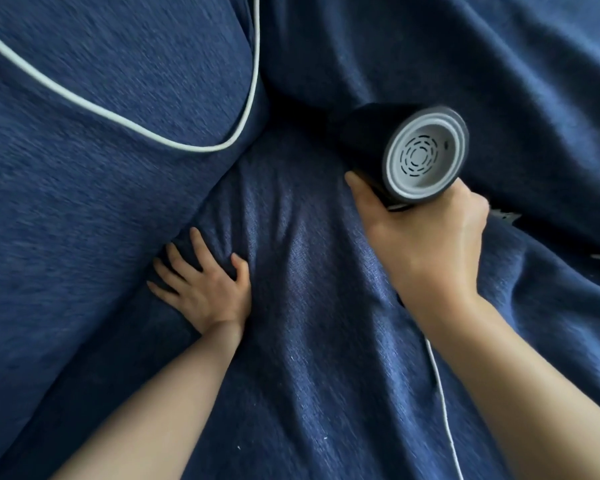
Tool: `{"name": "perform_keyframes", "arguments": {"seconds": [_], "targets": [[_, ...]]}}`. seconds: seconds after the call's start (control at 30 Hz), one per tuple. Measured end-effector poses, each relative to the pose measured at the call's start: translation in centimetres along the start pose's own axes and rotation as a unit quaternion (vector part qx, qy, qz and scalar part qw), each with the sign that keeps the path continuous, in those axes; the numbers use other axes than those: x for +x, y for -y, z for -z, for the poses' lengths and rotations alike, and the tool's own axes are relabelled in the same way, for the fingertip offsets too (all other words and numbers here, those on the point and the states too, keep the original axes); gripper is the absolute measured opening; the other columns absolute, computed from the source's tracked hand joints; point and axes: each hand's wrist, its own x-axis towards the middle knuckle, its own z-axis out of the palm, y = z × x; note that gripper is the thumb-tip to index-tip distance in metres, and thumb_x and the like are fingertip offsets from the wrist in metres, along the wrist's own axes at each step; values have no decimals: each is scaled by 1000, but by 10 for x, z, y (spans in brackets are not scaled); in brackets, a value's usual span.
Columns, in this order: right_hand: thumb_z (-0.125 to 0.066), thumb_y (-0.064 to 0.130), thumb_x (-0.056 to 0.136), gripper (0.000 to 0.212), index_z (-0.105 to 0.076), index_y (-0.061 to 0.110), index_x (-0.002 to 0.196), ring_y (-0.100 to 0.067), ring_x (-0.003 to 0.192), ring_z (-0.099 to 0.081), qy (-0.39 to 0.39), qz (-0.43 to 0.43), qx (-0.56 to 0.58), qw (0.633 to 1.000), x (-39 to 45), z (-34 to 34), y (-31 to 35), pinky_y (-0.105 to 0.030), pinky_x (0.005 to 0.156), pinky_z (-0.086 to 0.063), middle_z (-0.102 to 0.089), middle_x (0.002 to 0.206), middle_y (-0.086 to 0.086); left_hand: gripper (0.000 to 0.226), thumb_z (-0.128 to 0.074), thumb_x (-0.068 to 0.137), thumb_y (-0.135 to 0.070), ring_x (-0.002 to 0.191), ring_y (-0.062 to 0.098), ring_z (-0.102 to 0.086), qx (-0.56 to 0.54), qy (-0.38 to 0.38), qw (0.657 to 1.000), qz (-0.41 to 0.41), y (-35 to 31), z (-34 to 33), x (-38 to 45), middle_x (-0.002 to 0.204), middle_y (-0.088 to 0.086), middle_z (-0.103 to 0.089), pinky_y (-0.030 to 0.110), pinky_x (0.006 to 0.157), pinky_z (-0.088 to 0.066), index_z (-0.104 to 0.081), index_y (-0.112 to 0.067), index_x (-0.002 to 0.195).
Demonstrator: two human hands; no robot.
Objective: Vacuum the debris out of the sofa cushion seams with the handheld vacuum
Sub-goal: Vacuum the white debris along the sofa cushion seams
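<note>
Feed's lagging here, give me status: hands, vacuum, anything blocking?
Right hand gripping handheld vacuum, nose toward cushion seam. Left hand flat, pressing seat fabric. White cord trails below right arm; nothing blocking.

A single head-worn camera looks steeply down, close over the blue sofa cushion, forearms entering from below.

Legible text: none. The vacuum carried no readable brand, label or number; its grey rear cap showed only rings of dashed vent slots and one small hole. The blue sofa fabric and its white piping were unmarked. A small pale patch at the right edge was too blurred to read.
</note>
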Motion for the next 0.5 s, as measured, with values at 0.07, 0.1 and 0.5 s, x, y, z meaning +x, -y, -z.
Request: {"name": "perform_keyframes", "arguments": {"seconds": [0.07, 0.1, 0.5], "targets": [[-67, 61, 70, 52, -65, 18, 99, -35, 88, -67, 6, 20, -20, 1000, -1, -1, -5, -46, 78, -54, -73, 87, -7, 71, -33, 85, -52, 137, 49, -25, 4, -2, 1000, -3, -1, -1, 0, 149, 24, -30, 68, 109, -13, -28, -21, 149], [-69, 60, 70, 51, -65, 18, 99, -37, 88, -66, 6, 25, -24, 999, -2, -2, -5, -47, 78, -54, -73, 86, -8, 71, -33, 85, -52, 136, 49, -25, 9, -4, 1000, -4, -1, -2, -1, 149, 24, -30, 68, 109, -14, -29, -20, 149], [-67, 48, 75, 43, -55, 15, 99, -45, 71, -61, 51, 224, -179, 957, -14, -5, 5, -36, 59, -32, -68, 77, -7, 70, -30, 87, -53, 138, 51, -21, -18, -13, 1000, -11, 2, -8, 1, 150, 26, -27, 70, 109, -9, -29, -19, 149]]}}
